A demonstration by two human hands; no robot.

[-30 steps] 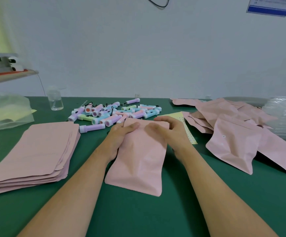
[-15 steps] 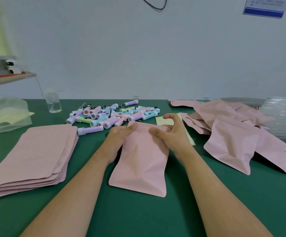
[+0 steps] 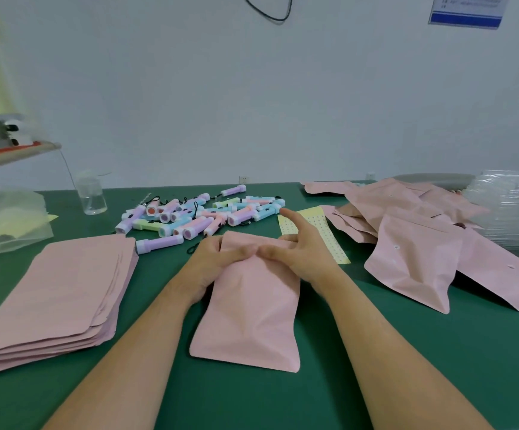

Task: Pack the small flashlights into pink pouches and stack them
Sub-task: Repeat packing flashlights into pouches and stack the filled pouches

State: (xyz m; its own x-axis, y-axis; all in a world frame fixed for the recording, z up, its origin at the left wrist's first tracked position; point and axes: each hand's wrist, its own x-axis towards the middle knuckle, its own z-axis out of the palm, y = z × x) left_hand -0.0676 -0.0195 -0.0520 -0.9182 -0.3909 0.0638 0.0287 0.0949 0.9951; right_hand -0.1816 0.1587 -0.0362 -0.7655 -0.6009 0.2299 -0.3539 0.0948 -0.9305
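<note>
A pink pouch point(image 3: 252, 308) lies lengthwise on the green table point(image 3: 438, 352) in front of me. My left hand point(image 3: 214, 265) grips its upper left edge, thumb on top. My right hand point(image 3: 301, 252) presses its upper right part with the thumb, the other fingers spread and lifted. Several small pastel flashlights point(image 3: 199, 212) lie in a heap just beyond the pouch. A flat stack of empty pink pouches point(image 3: 59, 293) sits at the left. Puffed pink pouches point(image 3: 413, 243) lie piled at the right. What the held pouch contains is hidden.
A yellow sheet with dots point(image 3: 314, 231) lies under my right hand. A clear small bottle point(image 3: 92, 197) stands at the back left, beside a clear plastic bag point(image 3: 6, 221) and a shelf point(image 3: 13, 150). Stacked clear plastic trays point(image 3: 512, 212) sit at the far right.
My two thumbs have come together at the middle of the pouch's top. My right hand's fingers have lifted and spread. The pouch has shifted slightly to the right.
</note>
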